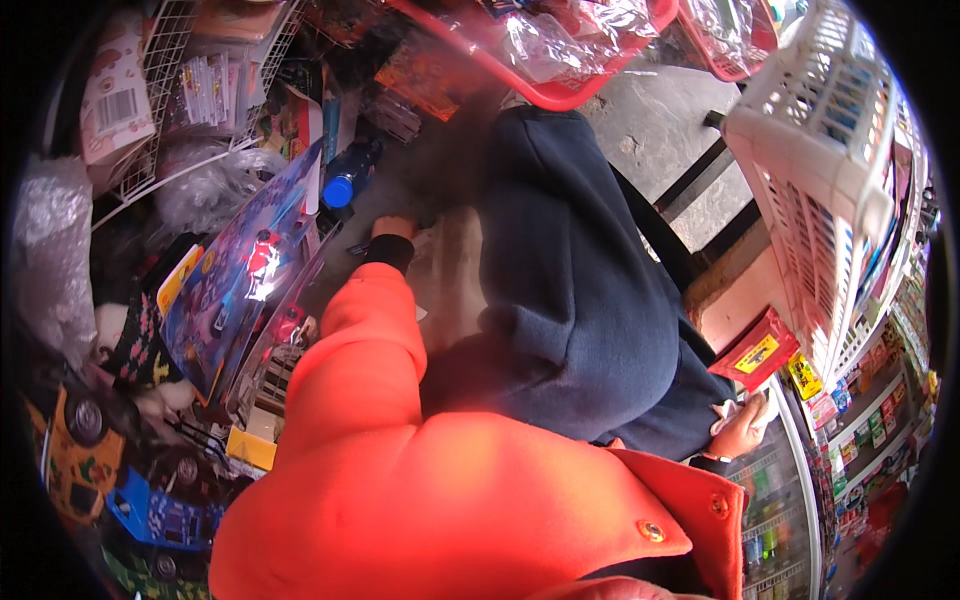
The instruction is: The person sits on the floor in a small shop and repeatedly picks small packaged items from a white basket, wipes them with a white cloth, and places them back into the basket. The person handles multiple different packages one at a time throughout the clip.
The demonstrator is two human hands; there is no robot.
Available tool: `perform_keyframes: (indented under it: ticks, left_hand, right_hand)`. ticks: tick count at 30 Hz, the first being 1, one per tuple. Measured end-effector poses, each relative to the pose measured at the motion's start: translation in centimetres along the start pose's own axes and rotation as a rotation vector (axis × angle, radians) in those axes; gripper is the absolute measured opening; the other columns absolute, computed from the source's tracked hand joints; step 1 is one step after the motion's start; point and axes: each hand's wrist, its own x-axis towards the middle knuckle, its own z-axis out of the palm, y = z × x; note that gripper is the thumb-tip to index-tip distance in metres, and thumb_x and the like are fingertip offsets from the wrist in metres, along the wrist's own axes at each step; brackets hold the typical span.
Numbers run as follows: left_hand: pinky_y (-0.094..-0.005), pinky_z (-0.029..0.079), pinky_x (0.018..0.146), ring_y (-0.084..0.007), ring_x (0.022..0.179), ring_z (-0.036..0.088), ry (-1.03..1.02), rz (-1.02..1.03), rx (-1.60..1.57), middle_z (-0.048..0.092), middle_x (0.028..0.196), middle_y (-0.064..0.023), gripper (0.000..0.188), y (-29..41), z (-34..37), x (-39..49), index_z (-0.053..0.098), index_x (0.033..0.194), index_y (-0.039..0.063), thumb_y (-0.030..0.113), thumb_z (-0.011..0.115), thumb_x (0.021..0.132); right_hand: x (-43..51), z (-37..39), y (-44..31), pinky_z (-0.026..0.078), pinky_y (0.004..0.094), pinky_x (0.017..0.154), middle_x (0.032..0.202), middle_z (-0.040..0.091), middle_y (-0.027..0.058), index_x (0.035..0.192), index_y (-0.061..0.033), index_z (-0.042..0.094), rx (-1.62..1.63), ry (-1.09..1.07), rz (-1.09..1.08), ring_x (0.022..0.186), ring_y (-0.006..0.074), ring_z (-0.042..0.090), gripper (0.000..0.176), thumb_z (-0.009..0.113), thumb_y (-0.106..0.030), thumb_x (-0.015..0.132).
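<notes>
My left arm, in a red-orange sleeve, reaches down to the dim floor beside my dark trousers (577,300). At its end, only the back of my left hand (394,225) shows; the fingers are hidden in shadow. A dark bottle with a blue cap (338,191) lies just beyond that hand. Over at the right, my right hand (742,429) holds a crumpled pale cloth or tissue (723,415). A red box with a yellow label (756,351) is just above it.
Flat packaged toys (244,262) lean along the left, with toy vehicles (161,510) below them. A white wire rack (150,97) stands at the upper left. Red plastic baskets (555,97) hold wrapped goods ahead. A white plastic basket (810,187) rises at the right, beside stocked shelves (870,442).
</notes>
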Motion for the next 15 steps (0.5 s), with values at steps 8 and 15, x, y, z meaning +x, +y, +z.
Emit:
perform_keyframes:
  ticks: [8,15]
  left_hand:
    - [-0.0473,0.05,0.075,-0.0361,0.089,0.063,0.353,-0.092,-0.183,0.066,0.093,-0.0173,0.02,2.0,-5.8,-9.7,0.057,0.092,0.011,0.028,0.057,0.082]
    - [-0.0435,0.048,0.07,-0.0353,0.081,0.062,0.776,0.039,-0.465,0.063,0.086,-0.0148,0.031,6.3,-16.9,-18.1,0.054,0.091,0.007,0.022,0.072,0.07]
  right_hand:
    - [-1.6,0.5,-1.0,0.044,0.0257,0.033,0.07,0.06,0.0119,0.1,-0.0001,0.058,0.194,-0.001,0.095,0.042,0.0147,0.054,0.019,0.057,-0.017,0.091]
    - [-1.6,0.0,-0.2,0.034,0.0221,0.035,0.076,0.064,0.0057,0.1,-0.0003,0.061,0.257,-0.046,-0.193,0.046,0.0066,0.051,0.02,0.063,-0.016,0.089]
